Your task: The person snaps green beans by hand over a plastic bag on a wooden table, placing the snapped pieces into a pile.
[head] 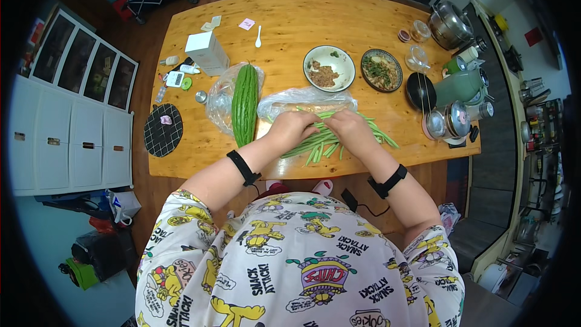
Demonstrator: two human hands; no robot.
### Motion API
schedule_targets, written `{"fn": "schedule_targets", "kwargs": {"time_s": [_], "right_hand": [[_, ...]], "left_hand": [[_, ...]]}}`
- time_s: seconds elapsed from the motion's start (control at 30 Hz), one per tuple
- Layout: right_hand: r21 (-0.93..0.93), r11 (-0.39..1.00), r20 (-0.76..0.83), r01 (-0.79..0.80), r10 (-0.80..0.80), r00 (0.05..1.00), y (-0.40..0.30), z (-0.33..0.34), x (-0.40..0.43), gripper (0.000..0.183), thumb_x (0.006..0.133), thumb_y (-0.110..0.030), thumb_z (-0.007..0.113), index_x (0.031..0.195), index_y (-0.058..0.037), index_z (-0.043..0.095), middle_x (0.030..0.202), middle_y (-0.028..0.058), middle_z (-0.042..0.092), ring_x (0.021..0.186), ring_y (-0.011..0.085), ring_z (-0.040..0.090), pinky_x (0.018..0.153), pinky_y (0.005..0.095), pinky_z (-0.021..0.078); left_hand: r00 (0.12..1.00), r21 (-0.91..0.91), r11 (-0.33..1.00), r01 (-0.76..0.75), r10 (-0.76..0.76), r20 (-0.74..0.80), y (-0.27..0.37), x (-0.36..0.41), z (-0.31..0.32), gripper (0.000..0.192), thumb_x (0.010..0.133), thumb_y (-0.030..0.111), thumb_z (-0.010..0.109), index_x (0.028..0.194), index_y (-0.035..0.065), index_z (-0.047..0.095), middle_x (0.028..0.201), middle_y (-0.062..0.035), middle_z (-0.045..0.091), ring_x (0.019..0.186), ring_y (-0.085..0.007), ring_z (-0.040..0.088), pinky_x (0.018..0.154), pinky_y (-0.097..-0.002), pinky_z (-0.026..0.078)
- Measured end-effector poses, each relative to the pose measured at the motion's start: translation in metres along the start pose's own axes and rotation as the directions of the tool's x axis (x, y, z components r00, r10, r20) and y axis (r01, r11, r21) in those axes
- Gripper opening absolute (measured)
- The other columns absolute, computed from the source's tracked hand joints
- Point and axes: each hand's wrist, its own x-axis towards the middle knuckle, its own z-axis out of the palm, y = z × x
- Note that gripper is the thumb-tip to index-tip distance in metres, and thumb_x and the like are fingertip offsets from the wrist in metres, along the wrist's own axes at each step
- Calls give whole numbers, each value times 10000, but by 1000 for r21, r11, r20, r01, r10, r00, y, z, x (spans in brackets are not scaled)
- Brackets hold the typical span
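Observation:
A loose heap of long green beans (324, 138) lies near the table's front edge. Over the heap, my left hand (292, 128) and my right hand (348, 128) meet almost fingertip to fingertip, pinching a green bean between them; the fingers hide most of it. Several shorter bean pieces rest at the heap's near side. Just beyond my hands is a clear plastic bag (313, 96) with a brownish item inside, partly covered. To the left of my left hand lies a large ridged bitter melon (245, 104), overlapping another crumpled clear plastic bag (221, 100).
Farther back stand a white enamel bowl (343, 75) with minced food and a patterned plate (394, 86) of cooked food. Chopsticks cross a black bowl (415, 93) at right, beside a green thermos (460, 85) and jars. A white box (208, 53) and black round mat (163, 138) are left.

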Motion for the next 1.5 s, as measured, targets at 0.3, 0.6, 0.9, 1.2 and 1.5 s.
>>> {"fn": "schedule_targets", "kwargs": {"time_s": [0.3,0.6,0.9,1.2,1.5], "right_hand": [[341,924,-19,-175,193,981,-9,-3,1,148,830,-86,726,962,-19,731,817,95,654,734,249,658,661,344,519],[868,-60,417,-492,625,660,22,22,-13,151,968,-100,626,957,44,669,906,80,699,919,170,704,823,261,562],[354,130,717,-926,598,358,68,103,-90,151,914,-71,650,1040,6,620,798,110,701,661,157,681,577,276,556],[548,626,253,-555,509,823,35,62,-47,436,842,-81,735,1254,-17,609,878,113,715,767,176,688,668,298,568],[492,767,149,-412,392,908,-6,2,-7,125,830,-113,756,935,-45,758,854,113,712,782,244,681,700,326,532]], "left_hand": [[981,-403,895,193,-187,56,-11,-3,6,144,865,81,729,993,17,740,864,-114,733,759,-167,692,690,-284,542],[942,-500,799,335,-274,193,-19,-9,9,150,888,74,723,1000,-26,732,900,-89,754,805,-93,682,723,-241,539],[970,-365,901,236,-198,139,-23,-16,6,198,895,129,723,1058,18,739,919,-69,746,809,-117,681,741,-264,531],[926,-491,791,366,-255,280,-21,-18,8,373,847,-14,715,1191,33,579,891,-78,696,856,-131,693,782,-270,552],[956,-377,885,273,-206,208,-4,-6,-6,370,828,79,762,1159,46,599,898,-92,703,820,-164,703,732,-300,558]]}}
